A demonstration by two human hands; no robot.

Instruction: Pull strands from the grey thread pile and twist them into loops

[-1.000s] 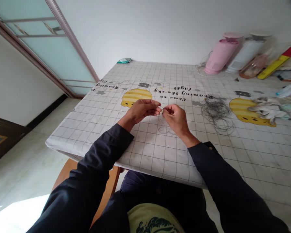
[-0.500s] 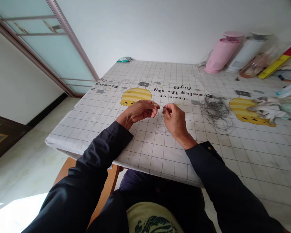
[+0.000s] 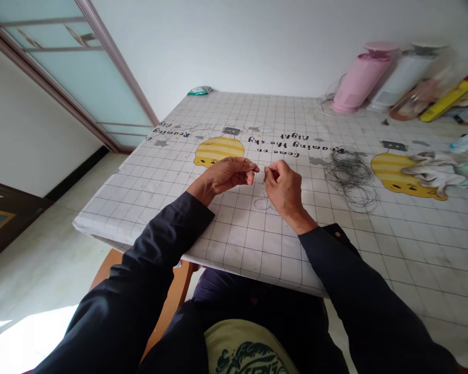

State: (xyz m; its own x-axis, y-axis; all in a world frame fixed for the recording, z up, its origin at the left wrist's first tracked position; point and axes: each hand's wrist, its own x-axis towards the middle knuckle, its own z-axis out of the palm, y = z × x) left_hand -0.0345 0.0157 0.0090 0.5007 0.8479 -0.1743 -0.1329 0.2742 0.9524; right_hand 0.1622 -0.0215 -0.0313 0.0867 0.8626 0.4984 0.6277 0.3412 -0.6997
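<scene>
Over the table my left hand (image 3: 234, 175) is closed in a pinch, thumb against forefinger. Whatever lies between those fingertips is too small to make out. A short gap to the right, my right hand (image 3: 284, 188) pinches a thin wire. Below the fingers the wire ends in a loose round loop (image 3: 262, 209) close to the cloth, partly hidden behind the right hand. Farther right, a tangled heap of thin dark wire (image 3: 351, 179) lies on the checked tablecloth (image 3: 234, 239).
A crumpled cloth or gloves (image 3: 439, 169) lie right of the heap. Along the wall stand a pink cylinder (image 3: 361, 80), a white cylinder (image 3: 401, 80) and a yellow-and-red box (image 3: 450, 98). A green packet (image 3: 199, 90) sits at the far left corner.
The right hand has drawn slightly right, widening the gap between the fingertips. The thin arc that bridged them is no longer distinct. The view has shifted a little.
</scene>
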